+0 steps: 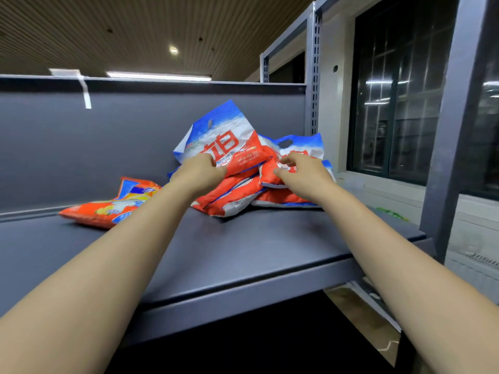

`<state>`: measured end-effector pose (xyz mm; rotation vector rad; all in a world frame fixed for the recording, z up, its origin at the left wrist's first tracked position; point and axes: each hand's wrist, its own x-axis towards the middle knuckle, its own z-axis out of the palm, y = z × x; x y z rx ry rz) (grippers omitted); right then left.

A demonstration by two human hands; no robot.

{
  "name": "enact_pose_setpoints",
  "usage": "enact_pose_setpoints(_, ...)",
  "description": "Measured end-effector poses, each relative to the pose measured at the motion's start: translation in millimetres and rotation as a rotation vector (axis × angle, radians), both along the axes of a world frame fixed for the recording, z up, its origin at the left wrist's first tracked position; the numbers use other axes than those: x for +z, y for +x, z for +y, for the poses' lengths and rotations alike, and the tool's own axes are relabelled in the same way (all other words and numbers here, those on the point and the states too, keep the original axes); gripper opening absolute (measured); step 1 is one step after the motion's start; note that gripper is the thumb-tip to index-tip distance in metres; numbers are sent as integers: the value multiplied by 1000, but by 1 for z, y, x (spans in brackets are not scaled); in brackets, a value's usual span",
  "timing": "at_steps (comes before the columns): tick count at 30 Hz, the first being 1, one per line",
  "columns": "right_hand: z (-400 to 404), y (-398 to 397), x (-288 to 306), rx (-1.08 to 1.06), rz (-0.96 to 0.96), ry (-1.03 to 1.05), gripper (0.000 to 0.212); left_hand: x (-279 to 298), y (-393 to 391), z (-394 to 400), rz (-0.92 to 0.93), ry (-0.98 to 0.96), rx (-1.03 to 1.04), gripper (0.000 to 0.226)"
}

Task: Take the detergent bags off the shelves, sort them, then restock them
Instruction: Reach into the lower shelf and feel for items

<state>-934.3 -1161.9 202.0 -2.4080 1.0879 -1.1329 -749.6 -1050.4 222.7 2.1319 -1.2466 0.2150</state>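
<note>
A heap of several red, white and blue detergent bags (237, 195) lies at the back right of a grey metal shelf (243, 244). My left hand (201, 171) grips the lower edge of the top bag (229, 141), which stands tilted up. My right hand (302, 174) pinches the bag beside it (297, 147), whose blue handle end points to the back. A single orange bag with blue and yellow print (108, 206) lies flat to the left of the heap, apart from both hands.
The shelf has a grey back panel (108, 136) with a white strip of tape (86, 93). Slotted uprights (313, 76) and a thick post (453, 130) frame the right side. A barred window (399, 103) is beyond. Dark space lies under the shelf.
</note>
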Motion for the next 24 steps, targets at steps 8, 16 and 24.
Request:
enact_pose_setpoints(8, 73, -27, -29, 222, -56, -32, 39, -14, -50, 103, -83, -106, 158, 25)
enact_pose_setpoints(16, 150, -38, -64, 379, -168, -21, 30, -56, -67, 201, -6, -249, 240, 19)
enact_pose_setpoints(24, 221, -20, -88, 522, -263, 14, 23, -93, -53, 302, 23, -268, 388, 22)
